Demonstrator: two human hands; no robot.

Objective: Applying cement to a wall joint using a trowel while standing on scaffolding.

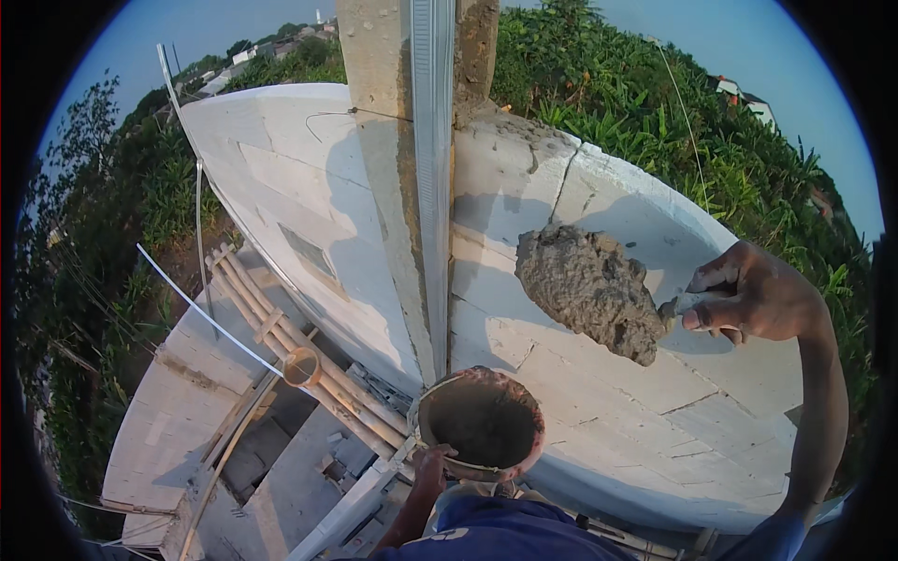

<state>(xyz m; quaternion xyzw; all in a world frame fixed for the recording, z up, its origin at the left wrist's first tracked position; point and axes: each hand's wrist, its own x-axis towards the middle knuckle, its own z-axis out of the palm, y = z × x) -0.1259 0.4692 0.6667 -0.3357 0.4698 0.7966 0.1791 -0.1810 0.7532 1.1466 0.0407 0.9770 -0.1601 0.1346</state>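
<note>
The mortar, its long axis sloping down rightward in front of the wall, lies just left of the nearer right hand, clasping the trowel, while the left hand grips the bucket.

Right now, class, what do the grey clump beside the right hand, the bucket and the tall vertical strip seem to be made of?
Clump: probably wet mortar; matte, rough and lumpy.
Bucket: perhaps plastic, but reddish and grey blotches mask its surface, so uncertain.
Vertical strip: likely metal; silvery-grey, straight-edged, with a ribbed face.
</note>
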